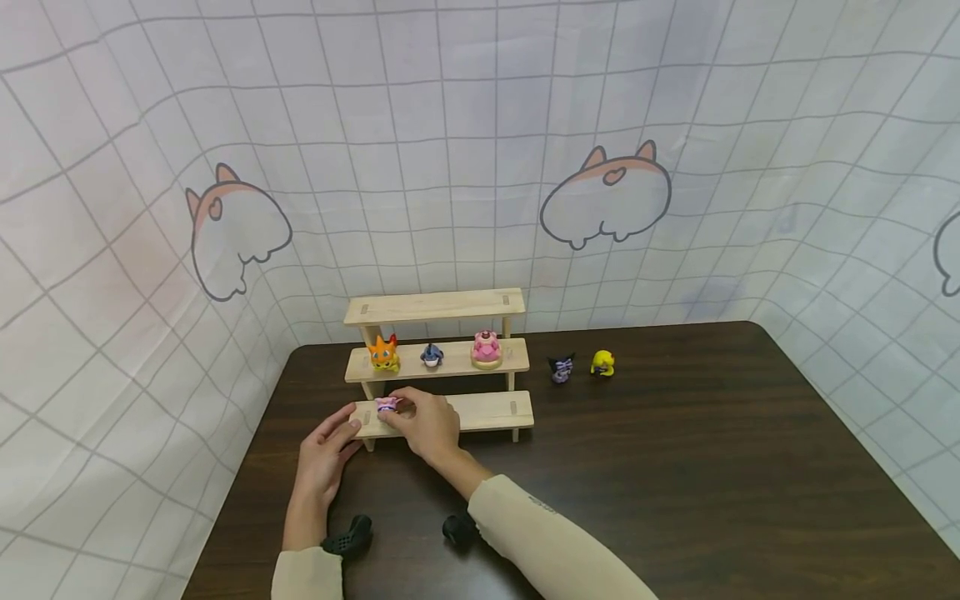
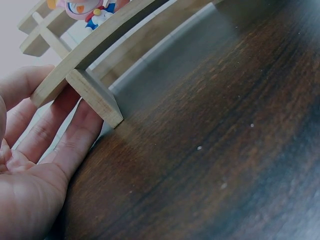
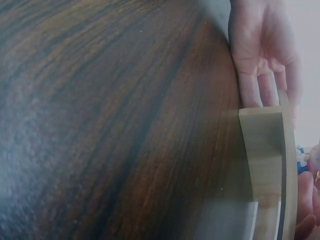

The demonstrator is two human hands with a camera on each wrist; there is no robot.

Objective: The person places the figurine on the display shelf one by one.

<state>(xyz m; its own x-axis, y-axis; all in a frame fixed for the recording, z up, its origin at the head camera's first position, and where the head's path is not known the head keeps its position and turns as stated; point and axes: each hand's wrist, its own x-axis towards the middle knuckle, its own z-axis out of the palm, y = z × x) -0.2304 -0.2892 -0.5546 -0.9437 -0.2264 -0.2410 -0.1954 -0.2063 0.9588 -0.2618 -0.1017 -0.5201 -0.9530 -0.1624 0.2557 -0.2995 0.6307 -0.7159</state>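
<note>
The right hand (image 1: 431, 423) pinches a small pink figure (image 1: 387, 405) at the left part of the lowest step of a wooden rack (image 1: 491, 411); its grip is clamped on the figure, fingers curled round it. The figure is tiny and half covered, so which way it faces cannot be told, nor any long axis. In the left wrist view its underside shows above the step's edge (image 2: 92, 39).

The left hand (image 1: 324, 454) lies with straight fingers against the rack's left end, by the leg (image 2: 95, 97); its grip is apart and holds nothing.

The rack's three steps run left to right, the long axis across the counter (image 1: 675, 467). On the lowest step, bare board stretches right of the right hand to the far end. The middle step carries an orange figure (image 1: 383, 353), a blue one (image 1: 431, 356) and a pink one (image 1: 486, 347), with small gaps between them. The top step (image 1: 435, 305) stands farthest.

Right of the rack, apart from it, a dark figure (image 1: 562, 367) and a yellow figure (image 1: 602, 363) stand just beside each other on the counter. Right of them and nearer, the counter has wide room. A curtain (image 1: 450, 125) closes in the far and left edges.
</note>
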